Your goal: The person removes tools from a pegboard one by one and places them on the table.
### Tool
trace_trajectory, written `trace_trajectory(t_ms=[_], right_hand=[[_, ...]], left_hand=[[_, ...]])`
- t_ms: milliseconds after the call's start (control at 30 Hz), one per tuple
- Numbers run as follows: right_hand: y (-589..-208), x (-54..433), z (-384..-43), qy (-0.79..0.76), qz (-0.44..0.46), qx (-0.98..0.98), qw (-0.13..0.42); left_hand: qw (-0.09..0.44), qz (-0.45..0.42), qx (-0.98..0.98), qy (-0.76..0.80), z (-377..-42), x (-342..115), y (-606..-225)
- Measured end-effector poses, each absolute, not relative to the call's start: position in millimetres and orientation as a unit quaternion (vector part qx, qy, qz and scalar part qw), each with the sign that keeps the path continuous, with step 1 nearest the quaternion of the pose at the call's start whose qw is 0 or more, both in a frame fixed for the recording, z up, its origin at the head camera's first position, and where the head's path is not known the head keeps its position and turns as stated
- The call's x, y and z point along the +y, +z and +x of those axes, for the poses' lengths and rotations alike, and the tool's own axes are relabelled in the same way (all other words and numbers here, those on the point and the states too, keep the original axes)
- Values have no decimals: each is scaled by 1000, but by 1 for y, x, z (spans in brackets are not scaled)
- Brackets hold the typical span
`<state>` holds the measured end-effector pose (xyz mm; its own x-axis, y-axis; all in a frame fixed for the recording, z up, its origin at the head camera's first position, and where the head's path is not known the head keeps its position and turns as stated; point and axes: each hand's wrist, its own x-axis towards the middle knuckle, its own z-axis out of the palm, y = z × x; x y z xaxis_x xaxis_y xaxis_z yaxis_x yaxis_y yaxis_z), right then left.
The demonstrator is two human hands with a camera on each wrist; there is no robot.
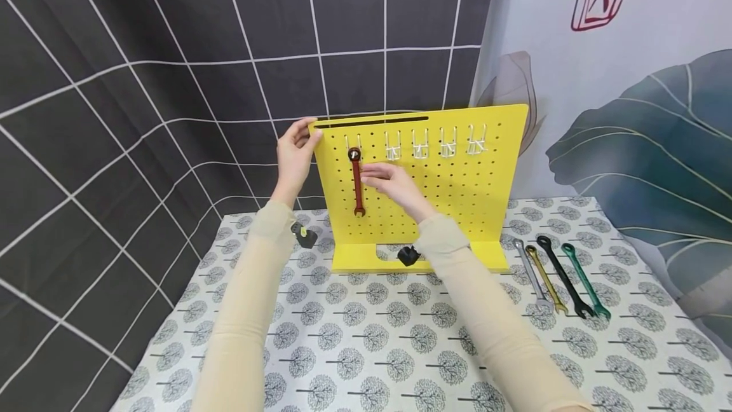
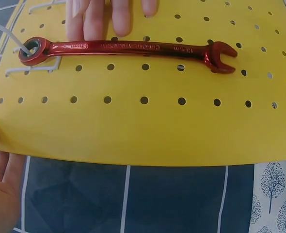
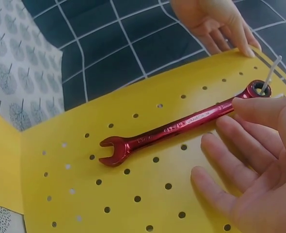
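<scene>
A red combination wrench (image 1: 358, 183) hangs by its ring end from a white hook on the yellow pegboard (image 1: 389, 208), its open end down. Beside its shaft is my right hand (image 1: 397, 186), with the fingers extended. In the right wrist view the right thumb overlaps the wrench (image 3: 182, 124) near the ring; whether it touches is hard to tell. My left hand (image 1: 295, 157) grips the board's upper left corner, thumb in front and fingers behind. The left wrist view shows the hook's tip (image 2: 9, 34) poking through the ring.
More white wire hooks (image 1: 420, 145) line the board's upper part. To the right on the tree-patterned cloth (image 1: 366, 336) lie a silver wrench (image 1: 532, 275), a gold wrench (image 1: 547, 280), a black wrench (image 1: 565, 277) and a green wrench (image 1: 586, 281). A dark gridded backdrop (image 1: 229, 94) stands behind.
</scene>
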<state>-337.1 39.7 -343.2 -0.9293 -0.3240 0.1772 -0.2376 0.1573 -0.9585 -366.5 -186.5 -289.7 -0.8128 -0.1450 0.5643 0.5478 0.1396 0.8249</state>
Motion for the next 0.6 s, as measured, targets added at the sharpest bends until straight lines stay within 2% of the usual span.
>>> trace_trajectory(t_ms=[433,600], right_hand=[[-352,20,-340,-615,-175,766,59],[-362,13,-339,-612,-173,770,53]], left_hand=[[271,-140,-707,-638,-368,-186,-289],[277,-144,-707,-634,-365,-186,-290]])
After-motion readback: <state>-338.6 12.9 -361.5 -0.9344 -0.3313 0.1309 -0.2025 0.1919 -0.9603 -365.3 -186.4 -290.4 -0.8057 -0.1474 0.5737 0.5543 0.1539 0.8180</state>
